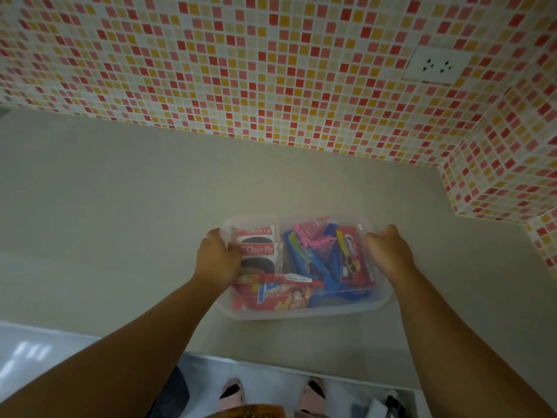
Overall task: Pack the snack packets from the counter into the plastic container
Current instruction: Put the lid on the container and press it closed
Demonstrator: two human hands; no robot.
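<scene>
A clear plastic container sits on the grey counter, filled with several snack packets. Two Choco Pie packets lie at its left. Blue Oreo packs, a pink packet and a red cream-biscuit pack fill the right. A red potato-snack pack lies along the near side. My left hand grips the container's left rim. My right hand grips its right rim. I cannot see any loose packets on the counter.
A mosaic-tiled wall runs along the back and turns into a corner at the right. A white wall socket sits on it at upper right. Below the counter edge are the floor and two feet in slippers.
</scene>
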